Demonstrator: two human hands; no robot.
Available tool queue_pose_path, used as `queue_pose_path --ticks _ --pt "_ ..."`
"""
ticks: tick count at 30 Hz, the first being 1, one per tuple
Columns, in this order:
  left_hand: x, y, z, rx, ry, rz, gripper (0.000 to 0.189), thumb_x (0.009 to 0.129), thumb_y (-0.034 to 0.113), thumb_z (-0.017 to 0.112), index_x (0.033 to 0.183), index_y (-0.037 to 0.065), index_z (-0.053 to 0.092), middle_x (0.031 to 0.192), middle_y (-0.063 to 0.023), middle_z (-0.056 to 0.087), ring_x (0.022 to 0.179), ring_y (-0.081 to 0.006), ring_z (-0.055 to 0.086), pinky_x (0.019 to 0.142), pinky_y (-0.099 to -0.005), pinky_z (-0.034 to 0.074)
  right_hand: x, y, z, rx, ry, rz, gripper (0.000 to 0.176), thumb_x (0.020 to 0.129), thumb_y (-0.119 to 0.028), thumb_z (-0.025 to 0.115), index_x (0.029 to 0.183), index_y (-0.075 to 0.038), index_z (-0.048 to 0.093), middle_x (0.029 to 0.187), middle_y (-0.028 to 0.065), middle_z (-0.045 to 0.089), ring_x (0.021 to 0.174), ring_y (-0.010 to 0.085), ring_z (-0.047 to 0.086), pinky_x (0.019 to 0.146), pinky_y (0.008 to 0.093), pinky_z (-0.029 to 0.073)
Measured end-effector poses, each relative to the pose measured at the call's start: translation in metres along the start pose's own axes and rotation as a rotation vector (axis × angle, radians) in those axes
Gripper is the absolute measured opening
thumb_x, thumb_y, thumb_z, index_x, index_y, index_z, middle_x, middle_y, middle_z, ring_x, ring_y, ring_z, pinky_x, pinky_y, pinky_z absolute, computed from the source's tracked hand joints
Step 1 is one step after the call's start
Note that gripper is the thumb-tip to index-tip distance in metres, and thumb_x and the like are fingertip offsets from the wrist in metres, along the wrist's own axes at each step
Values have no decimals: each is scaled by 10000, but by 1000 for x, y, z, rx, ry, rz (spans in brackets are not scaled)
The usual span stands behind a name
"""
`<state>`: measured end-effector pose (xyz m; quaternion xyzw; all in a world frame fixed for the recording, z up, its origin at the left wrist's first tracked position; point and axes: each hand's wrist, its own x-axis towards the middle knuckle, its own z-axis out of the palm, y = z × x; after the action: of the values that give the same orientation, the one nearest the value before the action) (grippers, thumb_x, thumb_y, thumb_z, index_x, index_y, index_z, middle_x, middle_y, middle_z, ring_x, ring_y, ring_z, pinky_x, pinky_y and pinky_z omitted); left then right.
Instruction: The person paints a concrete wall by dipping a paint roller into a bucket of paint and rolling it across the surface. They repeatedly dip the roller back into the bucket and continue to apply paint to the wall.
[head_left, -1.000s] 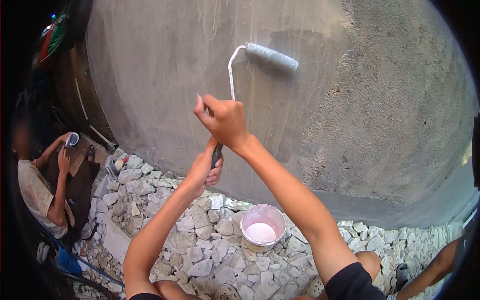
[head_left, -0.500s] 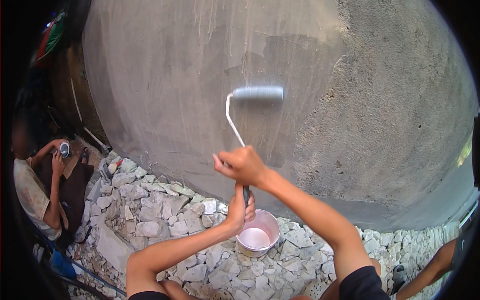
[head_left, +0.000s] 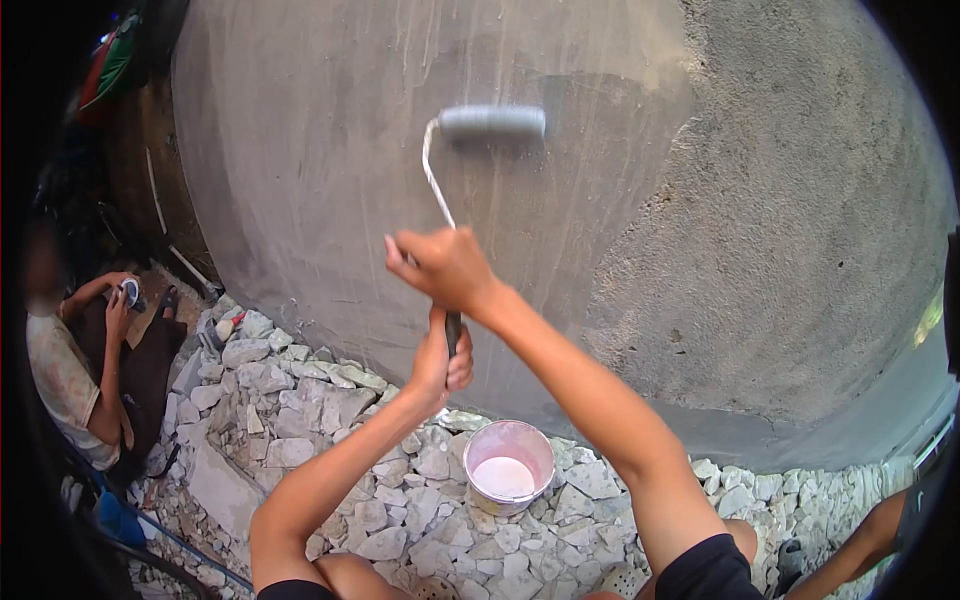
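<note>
A paint roller [head_left: 492, 122] with a white bent frame lies against the grey plastered wall [head_left: 350, 180], its sleeve level and slightly blurred. My left hand [head_left: 443, 362] is wrapped round the dark handle at the bottom. Above it, my right hand [head_left: 448, 265] grips the roller higher up, where the handle meets the white rod. Below my hands, a bucket [head_left: 509, 466] with pale liquid in it stands upright on the broken stones.
Broken stones [head_left: 290, 453] lie along the foot of the wall. At the left sits a person [head_left: 75, 375] holding a small cup-like object [head_left: 131, 291]. Another person's arm [head_left: 860, 545] shows at the lower right. A blue object [head_left: 122, 522] lies at the lower left.
The roller has moved up the wall and a little to the left, with both my hands still on it. The bucket appears in nearly the same place.
</note>
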<state>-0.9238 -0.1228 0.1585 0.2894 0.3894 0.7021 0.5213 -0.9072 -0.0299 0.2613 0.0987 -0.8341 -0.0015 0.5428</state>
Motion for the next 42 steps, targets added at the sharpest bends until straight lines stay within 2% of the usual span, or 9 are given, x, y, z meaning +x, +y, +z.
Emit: queue_pose_path --ticks 6,8,24,29,30,34,36,39,42 --pt "-57 -101 -37 -5 112 -248 662 880 749 274 627 141 348 430 42 248 320 -111 234 334 -261 198 -118 -47 20 83 -84 122 286 830 -174 659 594 -83 525 440 100 463 388 277 505 383 382 390" --pt "-77 -116 -41 5 119 -313 665 879 751 268 627 141 349 433 38 253 323 -114 237 334 -263 200 -141 -64 19 164 -142 283 259 851 -187 630 634 -71 550 487 117 529 409 306 534 395 401 414" --pt "-135 -130 -57 71 165 -748 665 832 794 306 603 170 313 473 72 223 350 -89 205 347 -256 169 -214 -115 34 266 -298 867 259 880 -245 599 717 -45 615 545 170 568 529 375 583 507 442 465" --pt "-137 -133 -57 116 191 -747 642 835 792 301 623 186 306 485 80 210 363 -84 193 354 -259 159 -224 -114 42 286 -208 854 212 865 -236 610 753 -60 645 568 182 581 549 371 602 514 441 471" --pt "-138 -135 -57 97 197 -750 644 829 792 320 631 179 314 487 80 215 366 -83 187 359 -257 156 -227 -115 44 286 -219 838 192 859 -195 626 750 -37 635 537 169 544 479 336 568 460 390 423" --pt "-140 -131 -47 72 246 -780 631 840 768 325 648 167 331 497 75 217 378 -85 188 368 -257 151 -221 -119 34 332 -285 840 225 864 -203 624 735 -18 631 544 182 539 451 335 527 463 403 408" --pt "-142 -127 -41 36 243 -800 623 851 760 310 661 167 338 508 76 221 381 -80 192 366 -251 149 -215 -119 26 279 -375 881 286 867 -226 606 689 -3 625 580 207 572 537 370 599 507 432 449" --pt "-140 -119 -28 -50 208 -821 599 874 730 316 676 165 346 522 78 231 388 -69 197 361 -241 155 -215 -111 18 349 -503 871 291 874 -221 590 697 8 623 577 203 569 503 365 571 496 415 426" --pt "-138 -105 -9 -84 209 -843 578 892 700 331 679 163 348 529 80 236 393 -58 206 357 -229 163 -199 -102 -5 312 -675 725 247 866 -216 591 757 0 637 596 184 595 530 362 591 531 434 460"
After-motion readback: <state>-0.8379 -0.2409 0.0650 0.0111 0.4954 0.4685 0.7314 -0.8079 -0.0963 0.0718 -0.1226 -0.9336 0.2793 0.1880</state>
